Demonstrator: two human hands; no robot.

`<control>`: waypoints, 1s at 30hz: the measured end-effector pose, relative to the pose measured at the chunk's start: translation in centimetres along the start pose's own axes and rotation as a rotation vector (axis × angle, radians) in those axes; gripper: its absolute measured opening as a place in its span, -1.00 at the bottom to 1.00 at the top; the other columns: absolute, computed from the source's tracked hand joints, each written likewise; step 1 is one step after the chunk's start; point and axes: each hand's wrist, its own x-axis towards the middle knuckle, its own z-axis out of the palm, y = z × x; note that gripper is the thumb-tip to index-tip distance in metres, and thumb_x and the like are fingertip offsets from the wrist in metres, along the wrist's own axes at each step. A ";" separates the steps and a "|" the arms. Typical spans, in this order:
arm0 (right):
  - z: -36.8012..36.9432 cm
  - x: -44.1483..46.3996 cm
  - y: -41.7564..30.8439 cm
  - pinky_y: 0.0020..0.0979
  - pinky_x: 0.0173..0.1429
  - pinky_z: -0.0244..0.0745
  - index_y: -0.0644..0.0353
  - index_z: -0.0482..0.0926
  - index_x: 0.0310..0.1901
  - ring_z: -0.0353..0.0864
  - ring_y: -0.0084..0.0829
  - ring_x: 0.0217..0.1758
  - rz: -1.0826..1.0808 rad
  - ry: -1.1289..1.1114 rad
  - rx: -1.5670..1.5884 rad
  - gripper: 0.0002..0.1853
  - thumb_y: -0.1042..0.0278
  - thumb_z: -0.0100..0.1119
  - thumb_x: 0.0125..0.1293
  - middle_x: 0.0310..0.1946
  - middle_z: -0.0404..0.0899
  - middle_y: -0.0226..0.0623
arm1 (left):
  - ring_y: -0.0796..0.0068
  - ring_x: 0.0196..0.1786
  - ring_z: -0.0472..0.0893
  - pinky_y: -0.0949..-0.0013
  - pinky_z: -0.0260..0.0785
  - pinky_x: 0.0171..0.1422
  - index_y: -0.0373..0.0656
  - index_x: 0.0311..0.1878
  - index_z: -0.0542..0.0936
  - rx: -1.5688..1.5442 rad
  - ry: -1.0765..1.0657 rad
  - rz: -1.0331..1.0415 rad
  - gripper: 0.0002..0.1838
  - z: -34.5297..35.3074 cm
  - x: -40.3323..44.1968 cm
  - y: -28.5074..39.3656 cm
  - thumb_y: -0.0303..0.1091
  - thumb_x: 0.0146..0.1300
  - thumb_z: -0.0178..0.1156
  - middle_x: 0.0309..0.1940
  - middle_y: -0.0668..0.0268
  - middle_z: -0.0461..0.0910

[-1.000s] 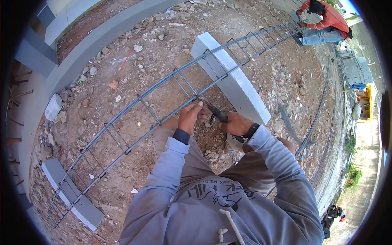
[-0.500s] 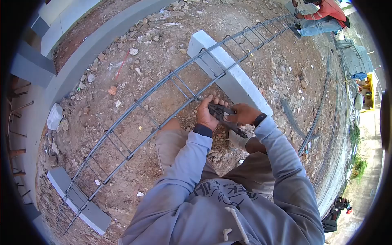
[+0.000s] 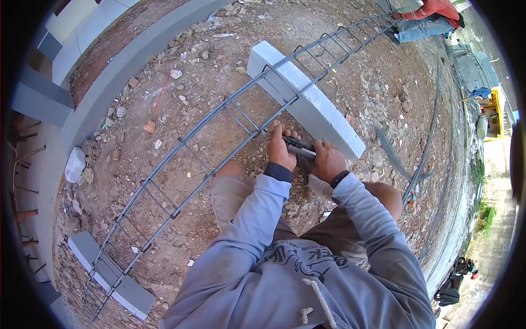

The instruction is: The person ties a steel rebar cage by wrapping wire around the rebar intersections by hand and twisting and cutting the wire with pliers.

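A dark hand tool with long handles point(image 3: 300, 148) lies between my two hands, near the lower bar of a long rebar cage point(image 3: 211, 172). My left hand point(image 3: 281, 149) is wrapped round the tool's front part, just below a crossing of the bars. Closed on the handle end is my right hand point(image 3: 329, 160). The tool's tip is too small to make out clearly. Under the cage, a grey block point(image 3: 312, 107) supports it beyond my hands, and another grey block point(image 3: 123, 288) lies under its near left end.
A co-worker in a red top point(image 3: 430, 19) crouches at the cage's far end. Stony ground surrounds the cage. Loose bars point(image 3: 424, 148) lie at the right, a low curved wall point(image 3: 104, 82) runs along the left, and a yellow box point(image 3: 497, 112) stands far right.
My left hand has moved from the cage bar onto the tool. The tool was turned between my hands and now points up towards the bar crossing. The co-worker's body has shifted upwards in view.
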 end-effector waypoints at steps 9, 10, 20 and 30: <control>-4.4 4.2 1.1 -0.30 -0.38 0.59 0.29 0.60 -0.33 0.67 -0.25 -0.49 0.102 -0.903 0.428 -0.55 -0.05 0.19 0.26 -0.51 0.63 -0.14 | 0.33 -0.14 0.57 0.08 0.46 0.08 -0.10 -0.07 0.53 -0.007 -0.258 -0.137 -0.51 -1.3 -1.8 0.9 0.19 0.31 0.09 -0.30 0.32 0.56; -4.1 4.8 2.0 -0.37 -0.49 0.55 0.33 0.59 -0.33 0.63 -0.35 -0.58 0.164 -1.027 0.644 -0.48 -0.12 0.16 0.28 -0.51 0.63 -0.18 | 0.33 -0.11 0.58 0.07 0.46 0.10 -0.10 -0.04 0.53 -0.009 -0.291 -0.131 -0.49 -1.6 -1.7 0.9 0.19 0.32 0.08 -0.25 0.30 0.57; -0.2 1.5 2.1 0.01 0.10 0.43 0.20 0.44 0.09 0.60 -0.02 -0.01 -0.035 -0.219 0.226 -0.16 -0.20 0.50 -0.16 -0.18 0.60 -0.05 | 0.31 -0.02 0.54 0.10 0.43 0.11 0.00 0.08 0.47 0.028 -0.193 -0.148 -0.53 -1.9 -1.6 0.2 0.15 0.33 0.09 -0.10 0.27 0.56; 2.0 0.8 -0.9 0.09 0.38 0.05 0.21 0.34 0.20 0.32 -0.05 0.25 0.029 0.388 -0.225 -0.40 0.26 0.20 0.08 0.08 0.41 -0.10 | 0.28 -0.02 0.50 0.02 0.34 0.16 -0.02 -0.13 0.46 -0.117 -0.048 -0.127 -0.53 1.1 -0.2 -0.9 0.24 0.32 0.03 -0.21 0.34 0.52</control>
